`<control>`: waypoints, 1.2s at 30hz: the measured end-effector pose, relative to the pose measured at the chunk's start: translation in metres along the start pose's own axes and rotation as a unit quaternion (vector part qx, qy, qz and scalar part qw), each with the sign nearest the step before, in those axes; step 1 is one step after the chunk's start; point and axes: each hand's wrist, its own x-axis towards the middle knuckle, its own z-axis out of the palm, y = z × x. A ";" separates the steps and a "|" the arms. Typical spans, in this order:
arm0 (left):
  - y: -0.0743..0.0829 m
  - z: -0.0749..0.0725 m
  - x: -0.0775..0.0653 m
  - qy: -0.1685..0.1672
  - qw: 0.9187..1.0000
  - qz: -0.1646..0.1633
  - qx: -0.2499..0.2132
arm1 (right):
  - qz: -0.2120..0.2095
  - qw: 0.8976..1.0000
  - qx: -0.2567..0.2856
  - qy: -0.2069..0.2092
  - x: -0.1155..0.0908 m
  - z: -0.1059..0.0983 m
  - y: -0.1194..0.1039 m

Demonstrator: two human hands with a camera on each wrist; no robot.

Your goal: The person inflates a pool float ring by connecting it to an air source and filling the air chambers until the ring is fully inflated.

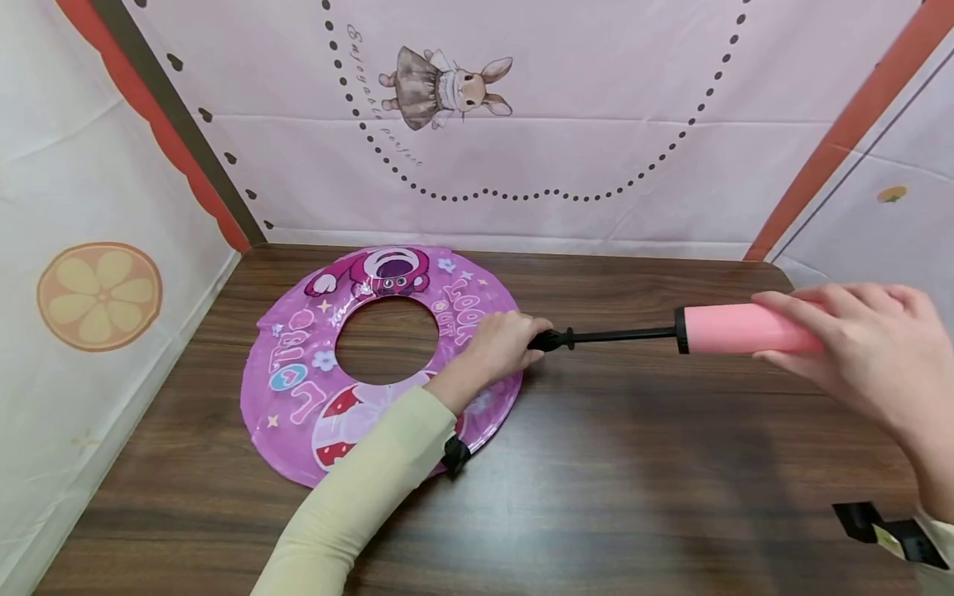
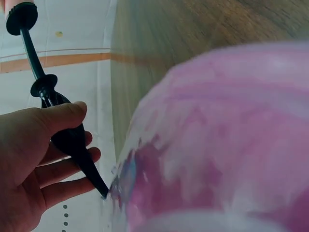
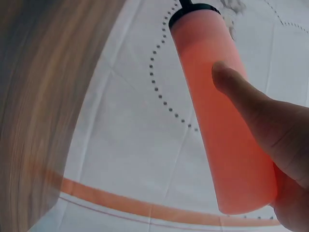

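Broadly, a dark wooden table (image 1: 633, 497) carries everything, with printed cloth panels (image 1: 596, 165) standing around its far and side edges. On the left half lies a flat pink swim ring (image 1: 298, 389), barely inflated, its hole showing the wood beneath. To its right, a hand pump lies roughly level above the table: the pink barrel (image 1: 738, 329) on the right, a thin black shaft (image 1: 626, 335) running left, and the tapered black nozzle (image 2: 72, 142) ending right at the ring's right-hand rim.

The left hand (image 1: 503, 348) rests on the ring's right edge, thumb and fingers curled around the nozzle, as the left wrist view shows plainly; the pale yellow sleeve (image 1: 358, 505) reaches in from the near side across the ring. The right hand (image 1: 872, 348) grips the barrel at its far right end, thumb (image 3: 241, 92) laid along the barrel, fingers wrapped beneath.

To pump well, I judge the nozzle tip should stay pushed straight into the valve, with the left hand pinning ring and nozzle together, while the right hand drives the barrel in line with the shaft, not at an angle. Whether the tip is actually seated in a valve cannot be told.
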 end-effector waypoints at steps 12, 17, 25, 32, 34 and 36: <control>0.014 0.001 -0.003 0.003 0.999 0.034 0.030 | -0.043 0.998 0.047 -0.018 0.024 0.046 -0.052; 0.014 0.004 -0.002 0.013 0.999 0.032 0.027 | -0.056 0.998 0.037 -0.010 0.023 0.058 -0.060; 0.013 -0.003 0.002 0.005 0.999 0.020 0.034 | -0.048 0.998 0.040 0.002 0.020 0.040 -0.042; 0.008 -0.002 -0.001 -0.011 1.000 0.003 0.027 | -0.008 1.000 0.021 -0.008 0.004 0.008 -0.007; 0.007 -0.001 -0.002 -0.004 1.000 0.004 0.025 | 0.008 1.000 0.021 -0.010 0.000 -0.001 0.003; 0.006 0.000 -0.002 0.004 1.000 0.003 0.026 | 0.019 1.000 0.017 -0.013 -0.002 -0.006 0.009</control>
